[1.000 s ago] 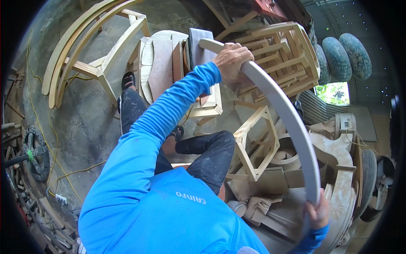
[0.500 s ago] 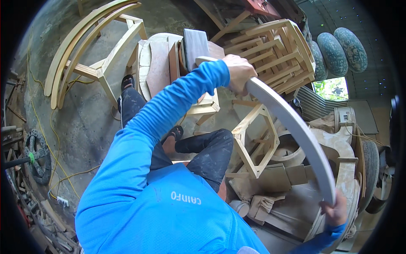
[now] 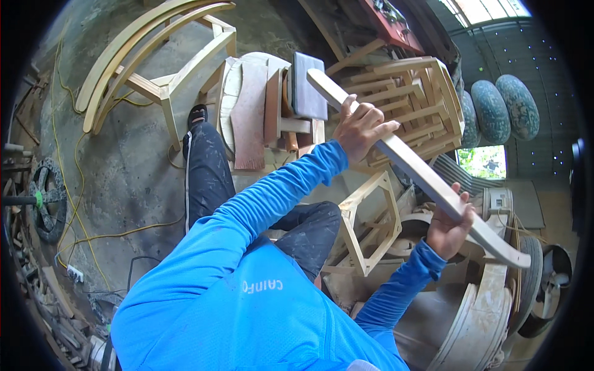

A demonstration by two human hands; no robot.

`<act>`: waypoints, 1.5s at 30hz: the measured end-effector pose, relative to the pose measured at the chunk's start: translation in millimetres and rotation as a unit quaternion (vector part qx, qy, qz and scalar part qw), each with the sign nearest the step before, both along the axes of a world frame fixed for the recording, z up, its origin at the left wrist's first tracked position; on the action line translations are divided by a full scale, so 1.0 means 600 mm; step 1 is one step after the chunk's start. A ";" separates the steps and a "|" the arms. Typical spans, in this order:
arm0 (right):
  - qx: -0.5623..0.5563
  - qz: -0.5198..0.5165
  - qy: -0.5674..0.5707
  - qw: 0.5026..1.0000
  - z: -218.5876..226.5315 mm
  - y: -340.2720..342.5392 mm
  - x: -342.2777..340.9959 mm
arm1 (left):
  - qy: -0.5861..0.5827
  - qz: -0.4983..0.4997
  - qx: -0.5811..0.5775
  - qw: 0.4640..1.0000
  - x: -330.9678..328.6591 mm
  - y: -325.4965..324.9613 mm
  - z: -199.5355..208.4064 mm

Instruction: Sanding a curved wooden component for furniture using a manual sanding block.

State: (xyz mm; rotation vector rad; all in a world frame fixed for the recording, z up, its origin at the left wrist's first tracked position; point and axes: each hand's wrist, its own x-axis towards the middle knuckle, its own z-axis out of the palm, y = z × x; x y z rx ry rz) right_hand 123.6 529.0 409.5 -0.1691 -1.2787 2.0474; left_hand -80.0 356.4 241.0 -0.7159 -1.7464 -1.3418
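Note:
A long, curved wooden piece (image 3: 421,175) slants across the view from upper left to lower right, its narrow edge turned up. My left hand (image 3: 361,131) grips it nearer the upper end, fingers bent over its top. Farther down, my right hand (image 3: 447,232) holds it from below, with fingertips showing along its far side. The lower end sticks out past my right hand. Under the upper end sits a flat grey board (image 3: 309,86) on a stack of wooden parts.
At the far left stands a wooden frame (image 3: 166,93) with curved slats. A pile of wooden frames (image 3: 408,111) lies beyond my hands, with a small hexagonal frame (image 3: 371,222) nearer. A machine (image 3: 479,297) and a tyre (image 3: 529,278) are at right. A yellow cord (image 3: 117,234) crosses the floor.
The curved piece has rolled, so its bend shows less. My right hand has moved up along it from the lower end, closer to my left hand. The view has shifted slightly.

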 end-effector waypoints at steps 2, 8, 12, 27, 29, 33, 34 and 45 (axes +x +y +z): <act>0.100 0.016 0.019 0.995 -0.032 -0.029 -0.019 | -0.042 -0.068 -0.022 0.997 -0.033 -0.011 -0.013; 0.305 0.060 0.061 0.948 -0.107 -0.082 -0.077 | -0.045 -0.109 -0.169 0.979 -0.160 -0.028 -0.097; 0.417 0.056 0.005 0.907 -0.037 -0.076 -0.080 | -0.032 -0.083 -0.079 0.993 -0.132 -0.013 -0.077; 0.396 0.320 -0.321 0.798 0.390 0.028 -0.548 | -0.316 -0.065 0.066 0.944 -0.103 0.047 0.059; 0.417 0.300 -0.336 0.789 0.371 0.021 -0.606 | -0.343 -0.066 0.056 0.935 -0.097 0.057 0.053; 0.458 0.320 -0.344 0.755 0.258 -0.020 -0.632 | -0.403 -0.087 0.073 0.908 -0.046 0.054 0.005; 0.452 0.319 -0.340 0.761 0.252 -0.020 -0.615 | -0.414 -0.125 0.061 0.900 -0.029 0.049 0.005; 0.391 0.216 -0.148 0.882 -0.045 -0.023 -0.188 | -0.260 -0.330 0.174 0.891 0.070 0.045 0.065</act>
